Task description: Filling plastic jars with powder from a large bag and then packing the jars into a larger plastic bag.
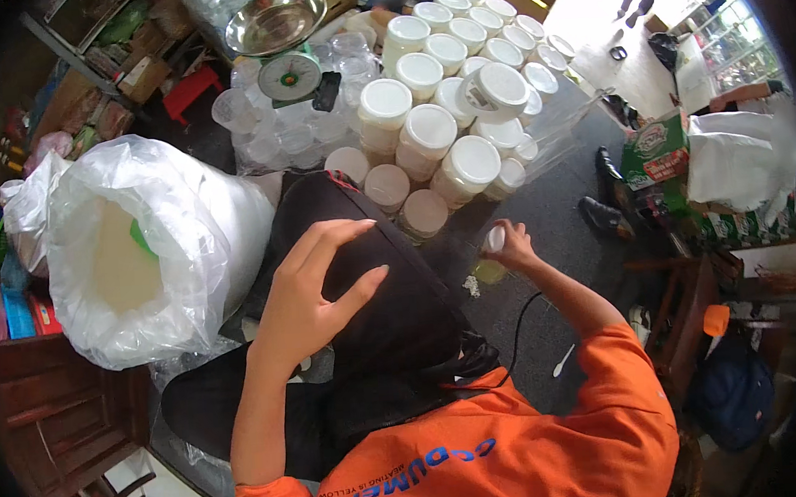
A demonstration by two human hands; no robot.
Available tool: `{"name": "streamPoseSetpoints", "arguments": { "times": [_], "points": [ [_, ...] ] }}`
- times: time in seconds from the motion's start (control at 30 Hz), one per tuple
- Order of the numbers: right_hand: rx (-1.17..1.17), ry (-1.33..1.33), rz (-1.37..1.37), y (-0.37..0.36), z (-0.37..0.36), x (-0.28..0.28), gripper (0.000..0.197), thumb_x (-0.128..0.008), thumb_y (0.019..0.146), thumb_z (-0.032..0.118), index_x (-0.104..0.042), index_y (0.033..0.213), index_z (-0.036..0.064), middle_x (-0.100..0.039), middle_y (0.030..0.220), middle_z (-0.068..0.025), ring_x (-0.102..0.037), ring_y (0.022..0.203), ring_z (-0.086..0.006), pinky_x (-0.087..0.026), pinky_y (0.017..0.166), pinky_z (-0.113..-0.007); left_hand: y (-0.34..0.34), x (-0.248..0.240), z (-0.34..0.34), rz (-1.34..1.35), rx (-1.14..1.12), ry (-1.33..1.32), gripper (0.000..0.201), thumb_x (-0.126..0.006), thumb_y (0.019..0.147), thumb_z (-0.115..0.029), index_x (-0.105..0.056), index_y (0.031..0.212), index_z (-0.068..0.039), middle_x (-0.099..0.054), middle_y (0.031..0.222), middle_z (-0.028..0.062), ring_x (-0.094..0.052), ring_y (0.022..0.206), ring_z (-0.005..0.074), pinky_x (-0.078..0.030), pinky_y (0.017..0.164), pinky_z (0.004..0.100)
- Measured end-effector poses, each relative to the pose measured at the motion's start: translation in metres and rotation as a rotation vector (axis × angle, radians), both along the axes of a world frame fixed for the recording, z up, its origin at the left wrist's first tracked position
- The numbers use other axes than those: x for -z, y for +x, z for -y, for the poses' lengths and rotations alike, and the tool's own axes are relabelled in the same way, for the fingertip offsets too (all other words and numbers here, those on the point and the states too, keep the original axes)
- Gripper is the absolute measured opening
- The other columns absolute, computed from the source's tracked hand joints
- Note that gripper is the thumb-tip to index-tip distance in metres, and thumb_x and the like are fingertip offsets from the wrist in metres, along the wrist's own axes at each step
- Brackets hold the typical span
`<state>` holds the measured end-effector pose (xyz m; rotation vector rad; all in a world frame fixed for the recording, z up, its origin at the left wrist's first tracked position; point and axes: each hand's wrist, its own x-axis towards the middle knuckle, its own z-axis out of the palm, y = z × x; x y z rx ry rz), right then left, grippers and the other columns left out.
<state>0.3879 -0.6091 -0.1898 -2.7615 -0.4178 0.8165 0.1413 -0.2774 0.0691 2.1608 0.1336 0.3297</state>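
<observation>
1. Left hand (304, 297) spread wide, resting on the black knee (373, 287).
2. Right hand (508, 243) pinches one white lid (495, 239).
3. Lidded tubs (427, 131) stacked at 12 o'clock; one bag (140, 248) at 9.

orange shirt (523, 452), white-lidded tubs (427, 131), green scale (289, 74)
</observation>
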Motion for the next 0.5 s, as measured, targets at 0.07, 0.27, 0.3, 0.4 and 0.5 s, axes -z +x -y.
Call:
{"name": "streamPoseSetpoints", "arguments": {
  "times": [0.07, 0.27, 0.3, 0.4, 0.5],
  "points": [
    [0.133, -0.026, 0.000, 0.031, 0.002, 0.059, 0.117, -0.096, 0.064, 0.042, -0.029, 0.155, 0.0106, -0.041, 0.143, -0.0245, -0.048, 0.131, -0.0498, -0.047, 0.107, -0.058, -0.006, 0.002, 0.004, -0.031, -0.061, 0.008, 0.048, -0.079, 0.088, -0.014, -0.063, 0.132, -0.005, -0.064, 0.128, 0.0136, -0.064, 0.119, 0.0285, -0.049, 0.105, 0.0393],
    [0.301, 0.370, 0.307, 0.057, 0.000, 0.165, 0.123, -0.096, 0.066, 0.034, -0.019, 0.158, 0.0104, -0.040, 0.142, -0.0266, -0.047, 0.131, -0.0513, -0.047, 0.107, -0.056, -0.014, 0.001, 0.008, -0.055, -0.112, 0.205, 0.043, -0.076, 0.089, -0.008, -0.063, 0.130, -0.003, -0.064, 0.129, 0.0147, -0.062, 0.122, 0.0328, -0.047, 0.107, 0.0403],
    [0.417, 0.390, 0.388, 0.058, -0.002, 0.171, 0.124, -0.096, 0.066, 0.034, -0.017, 0.159, 0.0104, -0.040, 0.143, -0.0268, -0.048, 0.129, -0.0508, -0.047, 0.108, -0.054, -0.013, 0.001, 0.008, -0.063, -0.131, 0.199, 0.041, -0.075, 0.089, -0.007, -0.064, 0.129, -0.003, -0.064, 0.129, 0.0143, -0.062, 0.122, 0.0319, -0.047, 0.107, 0.0404],
    [0.684, 0.364, 0.357, 0.068, -0.009, 0.174, 0.126, -0.095, 0.068, 0.035, -0.013, 0.160, 0.0100, -0.035, 0.150, -0.0263, -0.047, 0.133, -0.0471, -0.047, 0.107, -0.055, -0.008, 0.003, 0.008, -0.090, -0.154, 0.231, 0.037, -0.075, 0.089, -0.007, -0.066, 0.126, -0.003, -0.064, 0.127, 0.0138, -0.062, 0.120, 0.0311, -0.047, 0.106, 0.0399],
    [1.103, 0.674, -0.271, 0.083, -0.012, 0.166, 0.116, -0.093, 0.070, 0.035, -0.018, 0.157, 0.0143, -0.033, 0.156, -0.0174, -0.041, 0.141, -0.0406, -0.048, 0.101, -0.063, -0.006, 0.004, 0.010, -0.092, -0.166, 0.221, 0.034, -0.074, 0.090, -0.007, -0.068, 0.123, -0.003, -0.064, 0.126, 0.0133, -0.063, 0.118, 0.0301, -0.047, 0.105, 0.0392]
  ]
}}
